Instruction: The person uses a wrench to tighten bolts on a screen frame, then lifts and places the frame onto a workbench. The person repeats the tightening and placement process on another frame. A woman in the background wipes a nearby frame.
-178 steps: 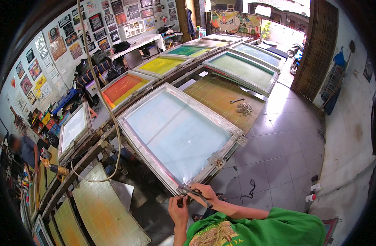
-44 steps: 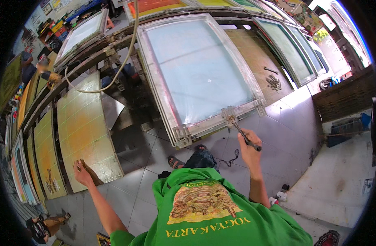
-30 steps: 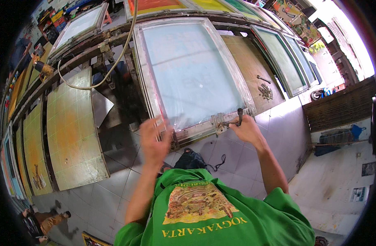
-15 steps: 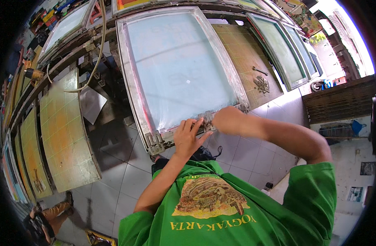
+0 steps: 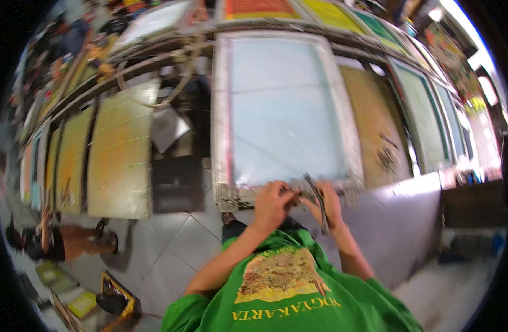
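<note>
A framed printing screen (image 5: 287,110) with pale blue mesh lies in front of me. My left hand (image 5: 273,207) is at the middle of its near edge, fingers closed around a small part I cannot make out. Close on its right, my right hand (image 5: 332,207) is closed on a dark metal wrench (image 5: 318,200) that slants across the palm. The right fingertips are near the same metal fittings (image 5: 306,193). A metal bracket (image 5: 228,193) sits at the frame's near left corner. Motion blur smears the fine parts.
Right of the screen, a brown board (image 5: 370,122) carries a pile of small metal pieces (image 5: 386,159) and another wrench (image 5: 388,140). Yellowish boards (image 5: 124,149) stand to the left beside a white sheet (image 5: 179,127). Another person (image 5: 57,240) is at the lower left.
The view has turned, shifting the screen rightward in the picture. My right hand has drawn back from the near edge and turned, and the wrench now shows in it. My left fingers have curled closed.
</note>
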Demonstrator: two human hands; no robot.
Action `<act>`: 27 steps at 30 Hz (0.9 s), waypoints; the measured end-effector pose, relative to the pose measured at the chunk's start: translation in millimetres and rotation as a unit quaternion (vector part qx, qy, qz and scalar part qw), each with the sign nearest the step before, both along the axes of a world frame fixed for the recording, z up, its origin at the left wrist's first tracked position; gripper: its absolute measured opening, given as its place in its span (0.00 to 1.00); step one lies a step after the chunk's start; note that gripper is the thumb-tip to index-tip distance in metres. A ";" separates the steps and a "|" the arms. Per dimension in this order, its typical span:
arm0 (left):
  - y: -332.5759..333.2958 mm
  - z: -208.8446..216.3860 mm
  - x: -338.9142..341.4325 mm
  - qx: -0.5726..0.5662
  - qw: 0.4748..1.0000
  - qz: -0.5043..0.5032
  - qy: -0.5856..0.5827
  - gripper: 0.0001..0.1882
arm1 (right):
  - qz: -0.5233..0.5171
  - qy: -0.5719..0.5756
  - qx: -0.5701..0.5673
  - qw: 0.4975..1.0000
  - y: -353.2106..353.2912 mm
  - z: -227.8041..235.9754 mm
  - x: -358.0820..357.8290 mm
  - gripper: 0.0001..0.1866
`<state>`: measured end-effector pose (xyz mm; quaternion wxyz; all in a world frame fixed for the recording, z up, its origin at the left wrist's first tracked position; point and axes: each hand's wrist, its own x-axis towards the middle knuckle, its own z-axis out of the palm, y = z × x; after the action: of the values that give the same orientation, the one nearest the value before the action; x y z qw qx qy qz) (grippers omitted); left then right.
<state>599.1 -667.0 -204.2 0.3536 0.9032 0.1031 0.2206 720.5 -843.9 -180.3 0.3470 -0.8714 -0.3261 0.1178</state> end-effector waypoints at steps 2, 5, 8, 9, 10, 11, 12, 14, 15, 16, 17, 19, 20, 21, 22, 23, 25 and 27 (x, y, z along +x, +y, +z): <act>-7.4 -10.4 -2.3 -0.007 0.999 0.023 -0.022 0.19 | -0.060 0.093 0.170 0.979 -0.6 -39.4 -13.1 0.26; -17.7 -18.0 -3.5 -0.009 0.995 0.070 -0.073 0.10 | -0.065 0.076 0.219 0.971 -2.6 -46.2 -24.4 0.21; -20.8 -19.6 -4.6 0.010 0.994 0.092 -0.066 0.11 | -0.055 0.002 0.178 0.983 -4.5 -38.1 -20.8 0.14; -21.3 -21.2 -5.1 0.012 0.994 0.090 -0.055 0.11 | -0.061 -0.020 0.178 0.982 -3.6 -37.3 -19.8 0.12; -24.3 -22.7 -5.9 0.020 0.993 0.099 -0.056 0.12 | -0.051 -0.022 0.182 0.982 -5.9 -43.3 -16.7 0.12; -26.0 -24.2 -7.3 0.027 0.992 0.107 -0.056 0.12 | -0.041 -0.024 0.186 0.981 -6.9 -49.5 -14.0 0.12; -29.3 -21.7 -4.8 0.028 0.992 0.108 -0.056 0.13 | -0.038 -0.028 0.184 0.982 -11.2 -51.8 -9.6 0.12; -29.1 -17.8 -6.7 0.036 0.992 0.092 -0.076 0.13 | -0.030 0.007 0.179 0.983 -13.4 -58.1 -1.5 0.13; -29.6 -15.4 -9.8 0.039 0.992 0.084 -0.083 0.13 | -0.026 0.026 0.174 0.984 -13.0 -55.9 -2.0 0.14; -28.8 -16.3 -10.6 0.045 0.992 0.078 -0.090 0.13 | -0.023 0.055 0.188 0.980 -13.2 -52.5 -2.0 0.13; -27.0 -18.5 -11.4 0.051 0.991 0.072 -0.096 0.13 | -0.015 0.053 0.186 0.981 -12.1 -49.1 -3.5 0.12; -27.7 -25.0 -9.2 0.044 0.991 0.076 -0.099 0.14 | 0.004 0.047 0.180 0.982 -3.6 -28.2 -10.8 0.11; -30.2 -27.9 -6.3 0.031 0.991 0.086 -0.095 0.14 | 0.004 0.021 0.180 0.983 -3.0 -31.5 -7.6 0.10; -32.1 -28.7 -4.3 0.018 0.991 0.096 -0.090 0.15 | 0.005 -0.004 0.180 0.984 -4.0 -37.5 -4.6 0.10; -33.9 -29.6 -3.5 0.022 0.991 0.105 -0.081 0.16 | 0.006 -0.029 0.179 0.983 -5.0 -42.6 -1.6 0.09; -35.7 -30.7 -2.5 0.025 0.990 0.115 -0.072 0.16 | -0.005 -0.004 0.174 0.985 -6.4 -47.6 -0.1 0.10; -37.6 -23.9 -1.2 0.033 0.989 0.126 -0.067 0.17 | -0.034 0.045 0.158 0.986 -9.1 -49.7 -3.7 0.10; -37.0 -17.7 -4.4 0.048 0.987 0.130 -0.076 0.18 | -0.015 0.078 0.226 0.971 -7.4 -52.0 -4.3 0.10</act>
<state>594.7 -703.9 -221.8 0.2848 0.8786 0.1822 0.3372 716.3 -851.3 -232.3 0.5608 -0.7635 -0.3029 0.1036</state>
